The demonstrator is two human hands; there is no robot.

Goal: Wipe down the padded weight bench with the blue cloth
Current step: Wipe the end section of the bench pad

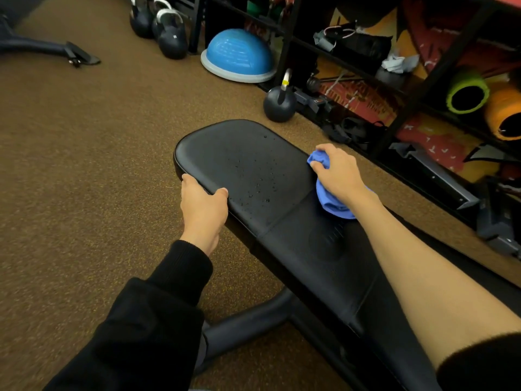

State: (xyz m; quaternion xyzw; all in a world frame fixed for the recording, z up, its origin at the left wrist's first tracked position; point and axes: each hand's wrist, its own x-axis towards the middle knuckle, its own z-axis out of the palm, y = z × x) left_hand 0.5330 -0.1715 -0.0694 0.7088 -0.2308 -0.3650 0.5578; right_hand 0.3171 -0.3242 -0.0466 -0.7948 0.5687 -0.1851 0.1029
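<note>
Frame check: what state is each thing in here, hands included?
weight bench: far pad beaded with droplets, not yet wiped.
blue cloth: bunched, on the bench's right edge.
right hand: grips the cloth against the pad.
left hand: grips the bench's left edge.
kettlebell: upright on the floor.

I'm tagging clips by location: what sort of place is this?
Probably a gym: a round black kettlebell stands on the brown speckled floor, a blue half-dome balance trainer sits beside a black storage rack, and a black padded weight bench fills the foreground.
</note>
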